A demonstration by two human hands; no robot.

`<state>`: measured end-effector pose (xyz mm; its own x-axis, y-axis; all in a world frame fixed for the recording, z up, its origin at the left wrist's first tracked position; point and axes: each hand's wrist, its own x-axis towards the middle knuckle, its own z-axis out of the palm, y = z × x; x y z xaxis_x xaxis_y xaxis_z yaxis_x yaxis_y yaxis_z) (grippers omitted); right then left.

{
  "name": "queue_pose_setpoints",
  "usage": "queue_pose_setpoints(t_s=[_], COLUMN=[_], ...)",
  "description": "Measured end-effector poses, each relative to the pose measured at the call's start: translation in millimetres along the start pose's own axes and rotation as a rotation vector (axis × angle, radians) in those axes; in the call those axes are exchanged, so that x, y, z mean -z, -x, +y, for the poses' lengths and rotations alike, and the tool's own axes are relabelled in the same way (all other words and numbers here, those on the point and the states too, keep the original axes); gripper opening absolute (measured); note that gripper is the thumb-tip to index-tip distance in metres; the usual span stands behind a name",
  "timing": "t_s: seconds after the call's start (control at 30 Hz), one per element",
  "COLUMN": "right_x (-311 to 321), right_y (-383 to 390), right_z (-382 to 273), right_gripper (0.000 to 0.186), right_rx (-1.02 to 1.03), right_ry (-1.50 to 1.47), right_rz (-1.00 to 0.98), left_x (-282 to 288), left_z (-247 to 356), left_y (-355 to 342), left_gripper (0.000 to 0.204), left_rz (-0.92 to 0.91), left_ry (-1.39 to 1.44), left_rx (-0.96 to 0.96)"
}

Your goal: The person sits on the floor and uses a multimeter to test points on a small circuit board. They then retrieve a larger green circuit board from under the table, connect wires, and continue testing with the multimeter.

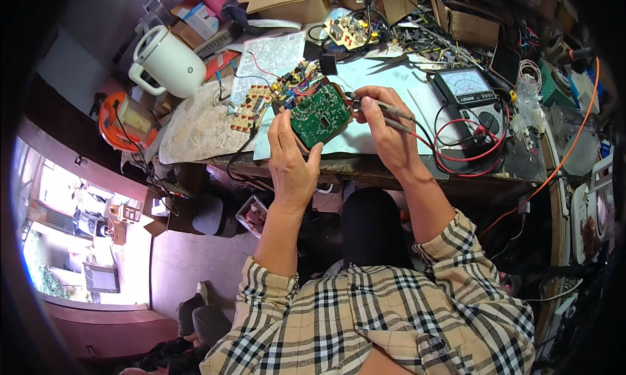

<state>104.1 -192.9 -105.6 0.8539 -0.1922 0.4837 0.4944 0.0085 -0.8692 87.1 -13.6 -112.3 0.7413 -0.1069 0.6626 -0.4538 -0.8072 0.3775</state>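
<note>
My left hand (290,153) grips a green circuit board (318,117) at its left and lower edge, tilted above the bench. My right hand (385,124) is closed on two test probes (398,118) at the board's right, their tips hard to make out near its edge. Black and red leads run from them to an analog multimeter (471,98) on the right of the bench. Colored wires and components (306,75) sit behind the board, and a tan board with red parts (249,111) lies to its left on pale paper sheets.
A white kettle (168,62) and an orange container (127,120) stand at left. Cardboard boxes (283,2), another circuit board (347,29) and heaped cables crowd the back. An orange cord hangs at right. Below the bench is a bin (251,215); another person's leg (191,316) shows at lower left.
</note>
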Motion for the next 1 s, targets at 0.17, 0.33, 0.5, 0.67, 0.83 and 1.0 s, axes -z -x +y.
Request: queue_pose_setpoints(t_s=[0.17, 0.33, 0.5, 0.67, 0.83, 1.0], right_x=[-1.5, -5.6, -7.1, -6.8, -7.2, -7.4], right_y=[1.9, 0.9, -0.8, -1.0, -0.5, -0.1], right_z=[3.2, 0.9, -1.7, -0.2, -0.1, -0.4], right_gripper=[0.022, 0.023, 0.024, 0.024, 0.023, 0.022], right_rx=[-0.006, -0.02, -0.038, -0.048, -0.055, -0.058], right_ry=[-0.087, -0.084, -0.057, -0.045, -0.055, -0.068], right_rz=[-0.034, -0.098, -0.101, -0.084, -0.079, -0.075], left_x=[1.9, 1.5, 0.5, 1.4, 2.8, 2.3], left_z=[0.7, -1.5, -2.2, -1.4, 0.7, -0.2], left_y=[-0.2, 2.6, 2.7, 2.9, 2.6, 2.3], left_gripper=[0.082, 0.084, 0.083, 0.083, 0.082, 0.082], left_rz=[-0.005, -0.009, -0.005, -0.004, -0.009, -0.005], left_ry=[-0.004, 0.03, 0.045, 0.051, 0.062, 0.058], left_rx=[-0.002, 0.028, 0.006, 0.011, 0.023, 0.016])
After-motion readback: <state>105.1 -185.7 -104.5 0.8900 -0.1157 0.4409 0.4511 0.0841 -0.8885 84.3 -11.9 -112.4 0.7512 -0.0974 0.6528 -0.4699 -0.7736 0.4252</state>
